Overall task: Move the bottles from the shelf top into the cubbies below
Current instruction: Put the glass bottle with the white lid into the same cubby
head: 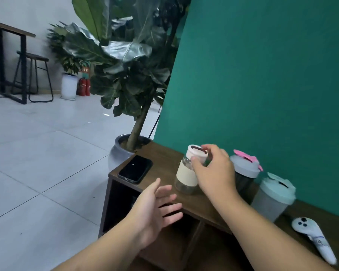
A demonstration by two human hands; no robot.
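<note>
Three bottles stand on the dark wooden shelf top (164,157) against a green wall. The leftmost is a glass bottle with a cream sleeve and white lid (187,174); my right hand (213,173) grips it around the lid and neck. Right of it stands a dark shaker bottle with a grey lid and pink cap (245,169), then a grey shaker bottle with a mint lid (272,198). My left hand (156,204) hovers open, palm up, just in front of the shelf's front edge, over the dark cubbies (119,208) below.
A black phone (135,169) lies at the shelf's left end. A white controller (313,239) lies at the right. A large potted plant (129,122) stands left of the shelf. Across the tiled floor are a stool and table (21,61).
</note>
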